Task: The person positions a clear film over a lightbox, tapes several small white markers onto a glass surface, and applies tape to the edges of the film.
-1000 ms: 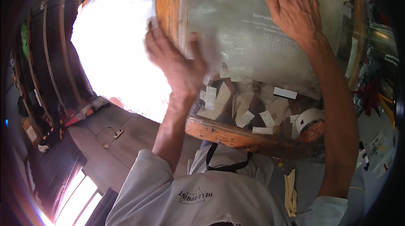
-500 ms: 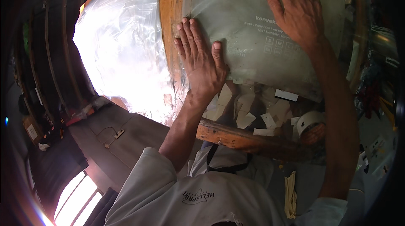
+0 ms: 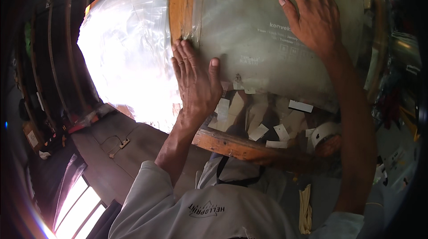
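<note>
A frosted, translucent plastic bag (image 3: 240, 16) with white printing lies flat on the glass-topped work table. My left hand (image 3: 196, 80) is at the bag's left edge, fingers stretched out and thumb apart, nearest the strip of wooden frame there. On the bag's upper right part rests my right hand (image 3: 314, 18), fingers slightly bent and thumb apart, hiding some of the print. Neither hand shows anything in its grasp. Left of my left hand, a fanned stack of clear plastic bags (image 3: 129, 43) shines brightly in the light.
The table's wooden edge (image 3: 232, 147) runs in front of me. Several small white paper pieces (image 3: 301, 106) and a tape roll (image 3: 325, 134) show in the glass area near it. A power strip with a cord (image 3: 124, 143) lies on the grey floor at left.
My left hand has slid left and nearer to me, off the bag's lower left part to its edge. My right hand has hardly moved.
</note>
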Action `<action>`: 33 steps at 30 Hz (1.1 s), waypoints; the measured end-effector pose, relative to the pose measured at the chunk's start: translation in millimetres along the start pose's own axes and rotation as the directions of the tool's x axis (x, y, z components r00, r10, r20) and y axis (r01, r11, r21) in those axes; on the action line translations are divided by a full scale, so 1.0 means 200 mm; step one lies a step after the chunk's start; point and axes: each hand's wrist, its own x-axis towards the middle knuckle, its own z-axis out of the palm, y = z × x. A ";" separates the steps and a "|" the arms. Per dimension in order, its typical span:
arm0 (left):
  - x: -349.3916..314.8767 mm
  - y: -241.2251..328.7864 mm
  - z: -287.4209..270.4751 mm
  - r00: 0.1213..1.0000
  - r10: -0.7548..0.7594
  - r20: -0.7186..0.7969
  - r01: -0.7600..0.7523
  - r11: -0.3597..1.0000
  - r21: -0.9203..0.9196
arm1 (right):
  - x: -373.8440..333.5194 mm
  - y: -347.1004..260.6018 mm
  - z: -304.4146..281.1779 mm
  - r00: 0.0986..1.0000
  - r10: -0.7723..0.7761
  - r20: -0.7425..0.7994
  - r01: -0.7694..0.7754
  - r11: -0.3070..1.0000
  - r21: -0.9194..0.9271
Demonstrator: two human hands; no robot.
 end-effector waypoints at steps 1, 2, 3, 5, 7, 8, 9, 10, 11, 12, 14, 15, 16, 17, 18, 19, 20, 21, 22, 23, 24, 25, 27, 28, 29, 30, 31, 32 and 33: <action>0.04 0.03 -0.01 0.999 0.021 -0.037 -0.021 1.000 0.014 | 0.00 0.00 0.00 1.000 0.006 0.001 -0.006 1.000 0.001; 0.09 0.08 -0.02 0.996 0.043 -0.073 -0.041 0.999 0.029 | 0.00 0.02 0.02 0.998 -0.025 -0.057 0.025 1.000 -0.002; 0.15 0.12 -0.03 0.992 0.062 -0.111 -0.057 0.997 0.047 | 0.00 0.04 0.07 0.992 -0.059 -0.115 0.059 0.998 -0.004; 0.29 0.24 -0.01 0.960 0.271 -0.075 -0.281 0.940 -0.194 | 0.00 0.06 0.11 0.982 -0.092 -0.168 0.091 0.996 -0.014; 0.44 0.27 0.04 0.924 0.368 -0.103 -0.383 0.889 -0.251 | 0.00 0.05 0.10 0.981 -0.097 -0.167 0.096 0.995 -0.016; 0.52 0.28 0.08 0.919 0.372 -0.129 -0.392 0.898 -0.200 | 0.00 0.06 0.11 0.981 -0.090 -0.174 0.090 0.996 -0.012; 0.60 0.29 0.11 0.915 0.373 -0.153 -0.394 0.907 -0.146 | -0.01 0.06 0.12 0.980 -0.086 -0.180 0.086 0.996 -0.003; 0.67 0.28 0.12 0.910 0.364 -0.198 -0.383 0.922 -0.064 | -0.01 0.06 0.12 0.979 -0.082 -0.187 0.084 0.996 0.006; 0.73 0.27 0.13 0.903 0.357 -0.241 -0.364 0.931 0.016 | -0.01 0.06 0.12 0.981 -0.080 -0.176 0.084 0.996 0.015; 0.77 0.28 0.11 0.892 0.355 -0.280 -0.343 0.935 0.092 | -0.01 0.06 0.12 0.984 -0.075 -0.162 0.080 0.997 0.021; 0.88 0.27 0.06 0.948 0.279 -0.151 -0.296 0.949 -0.105 | -0.02 0.07 0.12 0.984 -0.077 -0.160 0.079 0.997 0.011; 0.96 0.26 0.06 0.946 0.278 -0.167 -0.297 0.950 -0.097 | -0.01 0.08 0.13 0.981 -0.083 -0.173 0.083 0.997 -0.007; 1.02 0.25 0.06 0.943 0.278 -0.184 -0.297 0.951 -0.088 | -0.01 0.08 0.13 0.978 -0.089 -0.186 0.086 0.996 -0.025; 1.07 0.24 0.06 0.934 0.291 -0.205 -0.312 0.947 -0.076 | -0.01 0.08 0.13 0.981 -0.084 -0.176 0.081 0.996 -0.022; 1.10 0.23 0.07 0.928 0.303 -0.218 -0.321 0.946 -0.053 | -0.01 0.07 0.12 0.983 -0.078 -0.166 0.076 0.997 -0.020; 1.13 0.22 0.08 0.921 0.314 -0.231 -0.330 0.944 -0.031 | -0.01 0.07 0.12 0.985 -0.072 -0.155 0.071 0.997 -0.017; 1.16 0.21 0.11 0.914 0.328 -0.240 -0.340 0.940 -0.011 | -0.01 0.07 0.11 0.986 -0.065 -0.151 0.064 0.998 -0.016; 1.21 0.20 0.12 0.905 0.335 -0.262 -0.348 0.937 -0.007 | -0.01 0.06 0.11 0.987 -0.061 -0.146 0.059 0.998 -0.015; 1.26 0.18 0.14 0.896 0.342 -0.283 -0.357 0.934 -0.003 | -0.01 0.06 0.10 0.988 -0.056 -0.142 0.055 0.998 -0.015; 1.33 0.17 0.16 0.887 0.349 -0.302 -0.367 0.930 -0.003 | -0.01 0.06 0.10 0.989 -0.059 -0.139 0.058 0.998 -0.011; 1.40 0.14 0.15 0.874 0.370 -0.316 -0.382 0.924 0.024 | -0.01 0.06 0.10 0.988 -0.065 -0.141 0.066 0.998 -0.001; 1.47 0.11 0.14 0.859 0.391 -0.330 -0.397 0.916 0.050 | 0.00 0.06 0.10 0.987 -0.070 -0.142 0.072 0.997 0.009; 1.60 0.12 0.14 0.847 0.410 -0.338 -0.415 0.908 0.062 | -0.01 0.07 0.11 0.989 -0.065 -0.132 0.066 0.998 0.004; 1.66 0.15 0.13 0.850 0.406 -0.336 -0.412 0.909 0.055 | -0.02 0.08 0.10 0.990 -0.062 -0.126 0.063 0.998 0.000; 1.72 0.18 0.15 0.853 0.404 -0.331 -0.416 0.909 0.038 | -0.04 0.09 0.09 0.993 -0.049 -0.111 0.048 0.999 -0.005; 1.79 0.13 0.12 0.862 0.383 -0.331 -0.382 0.921 0.072 | -0.02 0.07 0.09 0.991 -0.053 -0.119 0.056 0.998 0.024; 1.86 0.07 0.09 0.871 0.361 -0.332 -0.346 0.932 0.106 | 0.00 0.05 0.10 0.990 -0.058 -0.127 0.065 0.996 0.054; 1.88 0.09 0.09 0.879 0.343 -0.330 -0.327 0.939 0.105 | 0.00 0.05 0.09 0.991 -0.056 -0.121 0.062 0.997 0.047; 1.90 0.11 0.08 0.907 0.301 -0.295 -0.287 0.953 0.094 | 0.00 0.05 0.09 0.991 -0.056 -0.118 0.061 0.997 0.043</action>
